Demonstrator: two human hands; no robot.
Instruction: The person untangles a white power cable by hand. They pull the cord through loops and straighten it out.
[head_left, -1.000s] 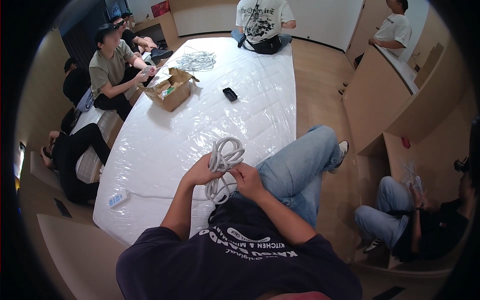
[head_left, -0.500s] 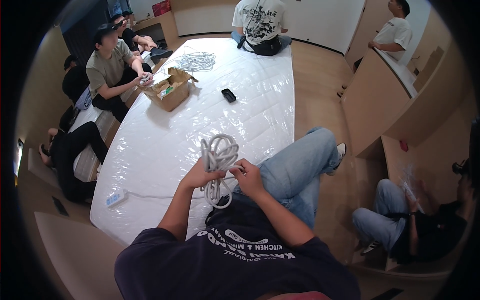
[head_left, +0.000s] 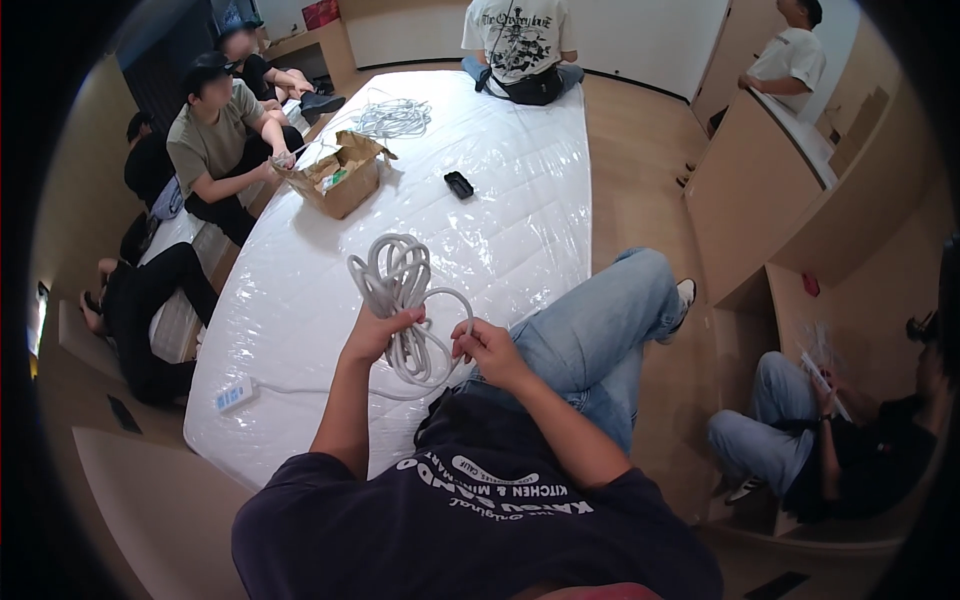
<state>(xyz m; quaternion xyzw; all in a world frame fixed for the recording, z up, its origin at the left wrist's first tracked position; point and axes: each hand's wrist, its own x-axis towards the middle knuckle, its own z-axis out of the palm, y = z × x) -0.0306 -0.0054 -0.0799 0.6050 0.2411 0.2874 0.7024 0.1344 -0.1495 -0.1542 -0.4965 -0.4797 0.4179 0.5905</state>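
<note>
A bundle of looped white-grey power cable [head_left: 393, 275] stands up from my left hand [head_left: 378, 330], whose fingers are wrapped round its lower middle. My right hand [head_left: 486, 351] pinches a loose strand that arcs out from the coil on its right side. From the bundle's foot one length of cable runs left across the plastic-covered mattress [head_left: 290, 300] to a white power strip [head_left: 236, 395], which lies near the mattress's left edge.
A torn cardboard box [head_left: 345, 190] with things inside sits farther up the mattress. Beyond it lies a loose heap of white cable [head_left: 393, 118]. A small black tray-like object [head_left: 459, 184] rests to the box's right. Several people sit or stand around, one [head_left: 518, 50] on the mattress's far end.
My left hand has moved left with the coil, which now leans left. The right hand has drawn a strand out into a wider loop, apart from the left hand.
</note>
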